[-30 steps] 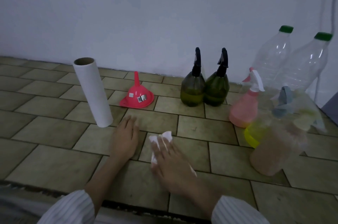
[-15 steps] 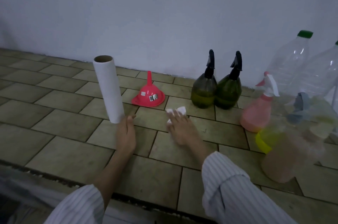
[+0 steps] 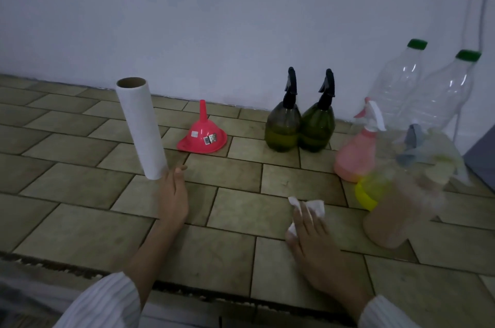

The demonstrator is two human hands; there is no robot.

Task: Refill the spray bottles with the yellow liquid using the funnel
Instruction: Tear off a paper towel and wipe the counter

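A pink funnel (image 3: 202,137) lies mouth-down on the tiled floor (image 3: 80,234) by the wall. Two dark green spray bottles (image 3: 300,129) with black heads stand side by side to its right. Further right stand a pink spray bottle (image 3: 356,156), a yellow one (image 3: 371,189) and a blurred brownish one (image 3: 396,218). My right hand (image 3: 313,236) presses a white tissue (image 3: 310,206) flat on the tiles with straight fingers. My left hand (image 3: 172,193) rests flat on the floor, fingertips touching the foot of a white paper roll (image 3: 142,127).
Two large clear plastic bottles (image 3: 417,92) with green caps stand against the white wall at the right. A cable runs down the wall beside them. A dark object (image 3: 482,159) sits at the far right edge. A rough floor edge (image 3: 187,287) runs near me.
My right hand has slid the tissue from in front of the funnel and green bottles to the right and back toward me. My left hand stays by the paper roll.
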